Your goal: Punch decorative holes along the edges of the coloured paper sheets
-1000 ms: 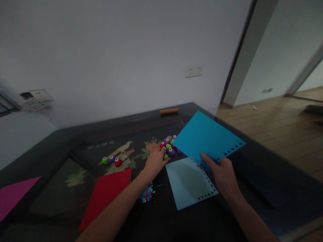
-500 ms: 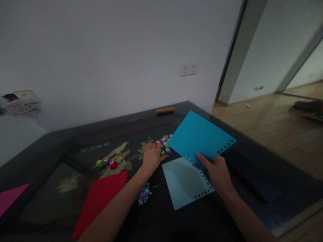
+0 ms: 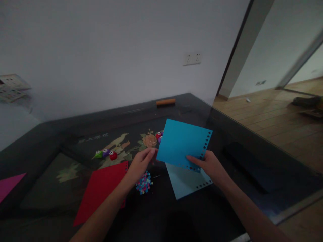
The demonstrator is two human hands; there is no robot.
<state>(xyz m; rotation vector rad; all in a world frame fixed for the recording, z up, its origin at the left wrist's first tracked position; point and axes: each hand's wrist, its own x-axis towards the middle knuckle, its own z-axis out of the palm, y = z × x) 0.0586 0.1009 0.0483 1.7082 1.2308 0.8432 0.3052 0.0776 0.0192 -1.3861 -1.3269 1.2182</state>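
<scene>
My right hand (image 3: pixel 210 164) grips a bright blue sheet of paper (image 3: pixel 185 143) by its lower right part, thumb on top. Small cut-out shapes line the sheet's right and lower edges. At the sheet's left edge is my left hand (image 3: pixel 144 161), thumb and fingers drawn together; what they hold, if anything, I cannot make out. Beneath the blue sheet lies a pale blue sheet (image 3: pixel 180 185), also with punched edges. Several small toys with big eyes (image 3: pixel 158 135) are partly hidden behind the blue sheet. Beside my left wrist is a pile of small colourful pieces (image 3: pixel 144 184).
A red sheet (image 3: pixel 101 188) lies under my left forearm, and a pink sheet (image 3: pixel 10 185) at the far left. Green, purple and red big-eyed toys (image 3: pixel 106 153) sit behind the red sheet. An orange-brown bar (image 3: pixel 166 102) lies by the wall on the dark table (image 3: pixel 121 117).
My left hand has come back from the big-eyed toys to the blue sheet's left edge. My right hand has turned the blue sheet and moved it left, over more of the pale sheet.
</scene>
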